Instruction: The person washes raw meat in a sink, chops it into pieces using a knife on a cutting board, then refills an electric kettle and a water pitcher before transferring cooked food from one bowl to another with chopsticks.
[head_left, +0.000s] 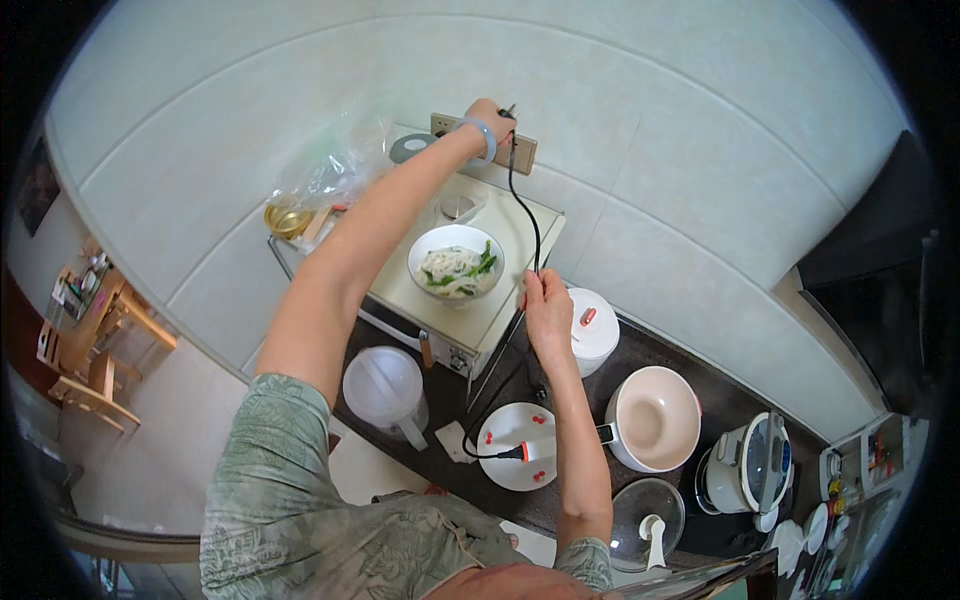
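Note:
My left hand (491, 124), with a pale bangle at its wrist, grips the plug end of a black power cord (526, 206) in front of the wall socket panel (523, 154). My right hand (547, 304) is closed around the same cord lower down. From there the cord loops down to an orange-faced connector (517, 451) lying on a white plate (510, 480) with red marks. Between my arms, a white bowl (456, 271) of noodles and green vegetables sits on the top of a cream toaster oven (397, 292).
A lidded plastic pitcher (384, 386) stands left of the plate. To the right are a white canister (596, 330), a white cooking pot (654, 420), a glass lid (637, 517) and a white electric cooker (750, 465). Clear plastic bags (330, 176) lie beyond my left arm.

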